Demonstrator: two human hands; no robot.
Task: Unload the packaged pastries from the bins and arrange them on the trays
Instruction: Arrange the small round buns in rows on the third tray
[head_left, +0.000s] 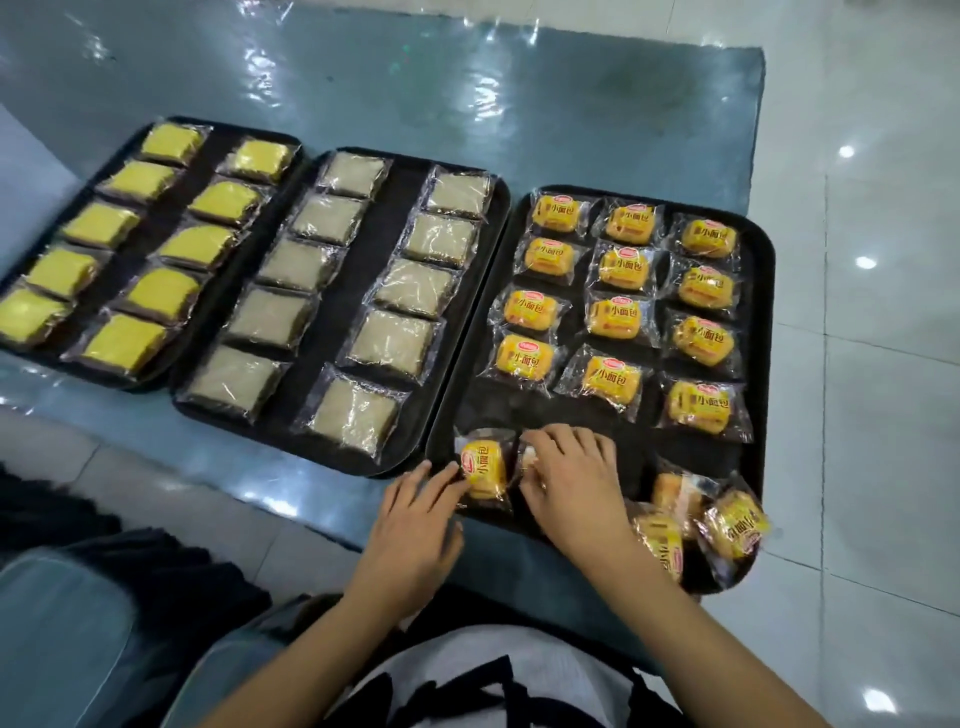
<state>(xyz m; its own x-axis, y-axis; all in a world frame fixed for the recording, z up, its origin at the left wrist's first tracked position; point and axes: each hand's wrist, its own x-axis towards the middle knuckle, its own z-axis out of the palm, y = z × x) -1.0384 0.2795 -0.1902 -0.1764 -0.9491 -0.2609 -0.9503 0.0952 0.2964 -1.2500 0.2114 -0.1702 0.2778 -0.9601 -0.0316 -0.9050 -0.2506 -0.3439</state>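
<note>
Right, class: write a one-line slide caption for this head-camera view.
Both hands, left hand and right hand, set a wrapped bun on the right tray, beside two filled trays.

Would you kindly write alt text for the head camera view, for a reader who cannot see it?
A left hand and right hand set a wrapped orange bun at the near left corner of the right-hand tray, beside rows of like buns. Two more black trays hold pale squares and yellow squares.
</note>
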